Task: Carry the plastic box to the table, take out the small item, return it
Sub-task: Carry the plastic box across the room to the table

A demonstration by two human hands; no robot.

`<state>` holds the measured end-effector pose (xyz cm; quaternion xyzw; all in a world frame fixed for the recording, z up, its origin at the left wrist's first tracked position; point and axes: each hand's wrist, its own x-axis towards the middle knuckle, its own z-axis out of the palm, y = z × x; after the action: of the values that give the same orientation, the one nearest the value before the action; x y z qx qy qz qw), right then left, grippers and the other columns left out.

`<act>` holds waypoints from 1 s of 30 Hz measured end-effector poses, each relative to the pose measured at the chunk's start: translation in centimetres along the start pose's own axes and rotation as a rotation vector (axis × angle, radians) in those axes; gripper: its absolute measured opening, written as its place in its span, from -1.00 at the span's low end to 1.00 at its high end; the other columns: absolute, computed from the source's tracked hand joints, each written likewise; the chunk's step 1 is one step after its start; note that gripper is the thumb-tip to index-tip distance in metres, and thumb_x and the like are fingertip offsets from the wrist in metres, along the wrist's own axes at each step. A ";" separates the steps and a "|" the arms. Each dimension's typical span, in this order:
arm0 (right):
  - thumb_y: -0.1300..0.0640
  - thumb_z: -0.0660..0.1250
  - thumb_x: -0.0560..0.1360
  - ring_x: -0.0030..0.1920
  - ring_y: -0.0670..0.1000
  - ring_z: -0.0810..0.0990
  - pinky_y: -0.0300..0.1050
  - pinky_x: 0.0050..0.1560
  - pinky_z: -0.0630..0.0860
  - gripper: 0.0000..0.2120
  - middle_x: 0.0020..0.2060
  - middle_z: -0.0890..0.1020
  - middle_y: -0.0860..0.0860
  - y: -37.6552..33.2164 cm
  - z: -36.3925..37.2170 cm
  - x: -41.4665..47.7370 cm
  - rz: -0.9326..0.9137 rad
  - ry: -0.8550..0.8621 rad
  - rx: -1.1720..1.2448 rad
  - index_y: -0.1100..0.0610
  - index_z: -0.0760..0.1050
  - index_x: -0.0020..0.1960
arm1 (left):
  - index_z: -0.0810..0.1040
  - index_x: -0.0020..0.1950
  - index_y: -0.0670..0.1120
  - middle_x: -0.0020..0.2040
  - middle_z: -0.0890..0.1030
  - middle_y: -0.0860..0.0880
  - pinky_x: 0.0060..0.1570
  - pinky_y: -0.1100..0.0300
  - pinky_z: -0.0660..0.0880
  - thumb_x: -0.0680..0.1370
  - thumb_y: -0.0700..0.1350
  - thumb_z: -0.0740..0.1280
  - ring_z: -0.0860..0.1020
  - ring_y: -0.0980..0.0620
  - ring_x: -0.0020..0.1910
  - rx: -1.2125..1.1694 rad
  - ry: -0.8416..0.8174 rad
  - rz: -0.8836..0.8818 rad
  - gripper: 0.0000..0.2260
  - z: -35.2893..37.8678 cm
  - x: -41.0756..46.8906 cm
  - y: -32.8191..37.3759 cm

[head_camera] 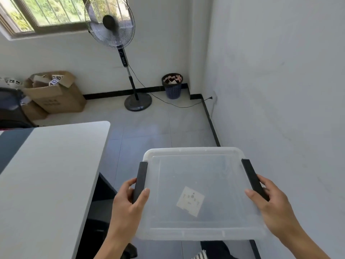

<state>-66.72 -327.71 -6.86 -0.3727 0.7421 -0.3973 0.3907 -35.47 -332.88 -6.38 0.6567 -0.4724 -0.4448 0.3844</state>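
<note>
A clear plastic box (196, 165) with a closed lid and black latches on both sides hangs in the air over the floor, to the right of the table (50, 174). My left hand (128, 200) grips its left black latch. My right hand (270, 200) grips the right black latch. Through the lid a small pale square item (190, 200) with dark marks shows, lying on the box's bottom.
A standing fan (112, 25) is at the back, its cable running across the floor to a wall plug. A dark waste basket (172, 86) sits in the corner. An open cardboard carton (54, 94) stands at the back left. The white wall is close on my right.
</note>
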 end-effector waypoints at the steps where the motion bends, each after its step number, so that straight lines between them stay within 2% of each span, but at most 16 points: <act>1: 0.11 0.36 0.49 -0.06 0.10 0.63 0.03 -0.02 0.52 -0.62 -0.11 0.67 0.06 -0.7 0.4 2.8 -0.008 -0.006 -0.001 -0.07 0.45 0.28 | 0.49 0.20 0.00 -0.15 0.66 -0.20 -0.11 -0.15 0.61 0.49 -0.12 0.40 0.63 -0.22 -0.15 0.003 0.007 -0.003 -0.71 0.9 2.3 0.4; 4: 0.12 0.37 0.49 -0.04 0.04 0.63 -0.02 -0.02 0.50 -0.61 -0.10 0.67 0.00 -3.7 1.3 11.2 -0.031 -0.044 -0.006 -0.03 0.45 0.31 | 0.47 0.24 -0.02 -0.16 0.67 -0.16 -0.11 -0.08 0.62 0.50 -0.11 0.39 0.65 -0.16 -0.16 0.008 0.049 -0.021 -0.67 3.1 8.6 2.4; 7: 0.09 0.37 0.49 -0.03 0.04 0.64 0.08 0.06 0.54 -0.57 -0.06 0.67 -0.02 -8.0 3.1 18.8 -0.052 -0.097 -0.045 -0.02 0.43 0.34 | 0.48 0.24 -0.01 -0.18 0.67 -0.14 -0.12 -0.04 0.62 0.49 -0.11 0.40 0.65 -0.12 -0.18 -0.012 0.126 -0.036 -0.67 4.0 14.4 5.1; 9: 0.08 0.37 0.49 -0.02 0.02 0.64 0.06 0.05 0.56 -0.55 -0.04 0.66 -0.04 -10.3 4.5 23.6 -0.087 -0.151 -0.078 0.01 0.41 0.36 | 0.47 0.23 0.02 -0.16 0.67 -0.13 -0.12 -0.03 0.62 0.49 -0.09 0.40 0.66 -0.10 -0.18 -0.016 0.160 -0.058 -0.67 4.2 17.9 5.9; 11: 0.09 0.37 0.49 -0.01 0.01 0.64 -0.01 0.01 0.56 -0.55 0.00 0.65 -0.04 -12.8 6.5 27.9 -0.120 -0.213 -0.096 0.03 0.40 0.37 | 0.46 0.22 0.05 -0.15 0.68 -0.11 -0.15 0.04 0.62 0.49 -0.09 0.40 0.67 -0.05 -0.18 -0.060 0.218 -0.086 -0.68 3.9 20.8 6.5; 14: 0.10 0.38 0.49 -0.02 0.02 0.65 0.06 0.05 0.57 -0.59 -0.03 0.66 -0.06 -15.9 10.6 33.5 -0.149 -0.285 -0.121 -0.01 0.42 0.32 | 0.48 0.20 0.04 -0.15 0.69 -0.10 -0.18 0.11 0.59 0.49 -0.10 0.40 0.68 -0.03 -0.18 -0.106 0.299 -0.140 -0.70 3.1 25.3 6.7; 20: 0.10 0.40 0.47 -0.02 -0.01 0.67 0.16 0.10 0.57 -0.57 -0.03 0.67 -0.11 -20.8 21.8 42.8 -0.144 -0.386 -0.136 -0.07 0.42 0.31 | 0.50 0.19 -0.02 -0.17 0.68 -0.10 -0.08 -0.06 0.59 0.48 -0.14 0.40 0.65 -0.12 -0.15 -0.142 0.433 -0.224 -0.71 -0.9 37.1 5.7; 24: 0.15 0.40 0.47 -0.03 -0.01 0.66 0.06 0.07 0.56 -0.55 -0.05 0.67 -0.09 -26.5 27.4 47.4 -0.162 -0.409 -0.124 0.01 0.42 0.33 | 0.53 0.11 0.03 -0.19 0.68 -0.14 -0.07 -0.10 0.57 0.48 -0.17 0.42 0.64 -0.17 -0.15 -0.152 0.479 -0.228 -0.76 -4.4 44.6 7.8; 26: 0.16 0.40 0.47 -0.03 -0.01 0.66 0.04 0.06 0.56 -0.53 -0.04 0.67 -0.06 -29.1 29.9 50.1 -0.183 -0.423 -0.125 0.06 0.41 0.35 | 0.52 0.05 0.08 -0.19 0.67 -0.14 -0.08 -0.09 0.56 0.43 -0.11 0.44 0.63 -0.14 -0.16 -0.134 0.489 -0.217 -0.76 -6.1 48.3 8.8; 28: 0.17 0.39 0.48 -0.06 -0.06 0.67 -0.04 0.00 0.58 -0.56 -0.04 0.66 -0.09 -31.5 32.3 52.3 -0.206 -0.427 -0.115 0.04 0.43 0.33 | 0.52 0.08 0.04 -0.19 0.67 -0.11 -0.12 -0.03 0.57 0.38 -0.04 0.43 0.63 -0.05 -0.20 -0.128 0.497 -0.204 -0.71 -7.7 51.7 9.8; 30: 0.18 0.39 0.48 -0.11 -0.15 0.67 -0.18 -0.13 0.58 -0.58 -0.05 0.66 -0.11 -33.7 35.1 54.6 -0.227 -0.434 -0.105 -0.01 0.43 0.31 | 0.52 0.13 0.00 -0.18 0.68 -0.11 -0.11 -0.02 0.59 0.43 -0.10 0.45 0.64 -0.02 -0.21 -0.136 0.520 -0.199 -0.70 -9.4 54.8 10.2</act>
<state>-50.53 -399.02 -5.92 -0.5499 0.6140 -0.3100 0.4738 -20.76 -387.51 -6.15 0.7645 -0.2604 -0.3277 0.4903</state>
